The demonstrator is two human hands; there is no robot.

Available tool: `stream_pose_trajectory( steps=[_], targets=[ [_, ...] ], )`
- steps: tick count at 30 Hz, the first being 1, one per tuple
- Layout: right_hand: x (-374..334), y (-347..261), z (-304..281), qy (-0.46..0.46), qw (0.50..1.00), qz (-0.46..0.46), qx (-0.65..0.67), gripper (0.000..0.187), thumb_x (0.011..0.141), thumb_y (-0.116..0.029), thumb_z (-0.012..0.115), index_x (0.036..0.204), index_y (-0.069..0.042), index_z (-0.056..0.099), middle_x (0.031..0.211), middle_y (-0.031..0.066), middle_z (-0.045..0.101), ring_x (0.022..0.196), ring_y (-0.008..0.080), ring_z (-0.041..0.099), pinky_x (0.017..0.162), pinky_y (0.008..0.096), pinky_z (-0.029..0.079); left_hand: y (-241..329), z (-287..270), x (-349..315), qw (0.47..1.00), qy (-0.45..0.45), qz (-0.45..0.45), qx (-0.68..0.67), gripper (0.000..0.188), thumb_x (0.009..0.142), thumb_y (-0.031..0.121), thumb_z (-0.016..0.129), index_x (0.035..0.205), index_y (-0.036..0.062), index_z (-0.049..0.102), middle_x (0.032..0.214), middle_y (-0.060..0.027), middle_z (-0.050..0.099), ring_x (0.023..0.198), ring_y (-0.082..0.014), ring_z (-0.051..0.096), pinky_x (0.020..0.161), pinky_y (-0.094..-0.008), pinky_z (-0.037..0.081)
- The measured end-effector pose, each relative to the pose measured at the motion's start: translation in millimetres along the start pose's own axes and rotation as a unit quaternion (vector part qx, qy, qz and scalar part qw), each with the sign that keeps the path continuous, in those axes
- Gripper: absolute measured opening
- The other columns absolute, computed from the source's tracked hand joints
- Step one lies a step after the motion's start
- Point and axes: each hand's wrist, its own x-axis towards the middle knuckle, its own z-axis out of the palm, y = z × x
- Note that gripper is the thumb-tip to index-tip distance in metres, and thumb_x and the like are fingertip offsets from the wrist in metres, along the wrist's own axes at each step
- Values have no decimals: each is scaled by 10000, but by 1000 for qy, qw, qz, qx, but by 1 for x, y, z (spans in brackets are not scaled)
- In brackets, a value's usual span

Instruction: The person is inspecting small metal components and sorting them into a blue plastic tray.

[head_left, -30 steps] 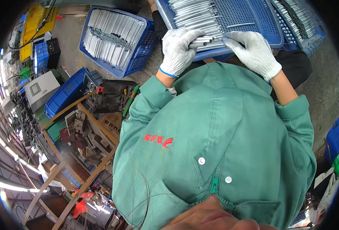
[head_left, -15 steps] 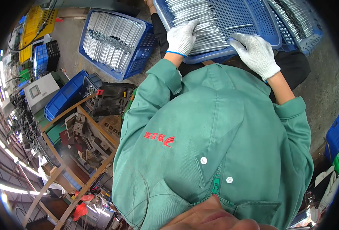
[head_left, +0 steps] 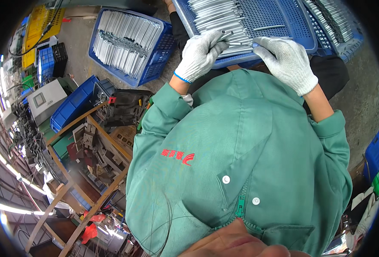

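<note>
While left hand (head_left: 199, 55) clamps metal tubes (head_left: 227, 35), open ends jutting toward right hand (head_left: 286, 63), can't tell whether the latter pinches anything.

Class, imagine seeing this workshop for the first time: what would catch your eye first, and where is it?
The wearer's broad green jacket fills the middle of the view. Above it, the white-gloved left hand grips a few silvery tubes, with the gloved right hand nearby, before a blue crate partly filled with tubes. A second blue crate, packed with tubes, stands at upper left.
</note>
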Motion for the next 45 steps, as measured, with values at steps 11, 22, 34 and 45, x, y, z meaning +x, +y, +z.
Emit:
stream_pose_trajectory(
  steps=[11, 22, 34, 45],
  targets=[
    [-3, -2, 6, -18, 999, -13, -42, 282, 970, -275, 715, 1051, -22, 810, 949, 91, 818, 700, 266, 732, 648, 358, 553, 12, 3, 0, 989, 93, 101, 55, 164, 839, 81, 773, 999, 90, 740, 787, -30, 715, 637, -249, 635, 690, -346, 496],
    [5, -7, -3, -53, 998, 28, -2, 318, 968, -287, 701, 1078, -9, 807, 894, 103, 807, 619, 275, 687, 607, 372, 526, 16, 5, -4, 977, 146, 131, 86, 208, 758, 36, 768, 950, 106, 731, 799, -6, 716, 677, -231, 647, 742, -343, 492],
    [7, -5, -3, -70, 997, 35, 29, 304, 973, -306, 683, 1077, -55, 816, 874, 109, 796, 652, 276, 707, 619, 380, 544, 13, 8, -3, 976, 154, 131, 84, 278, 753, 8, 773, 1011, 107, 750, 832, -21, 726, 724, -237, 662, 795, -351, 502],
    [7, 29, 18, 7, 996, 84, 32, 352, 982, -317, 694, 1149, -26, 799, 1022, 132, 821, 756, 289, 750, 698, 354, 568, -40, 32, 29, 958, 122, 99, 242, 241, 868, 183, 779, 1100, 133, 739, 870, -31, 753, 708, -273, 692, 732, -392, 534]
  ],
)
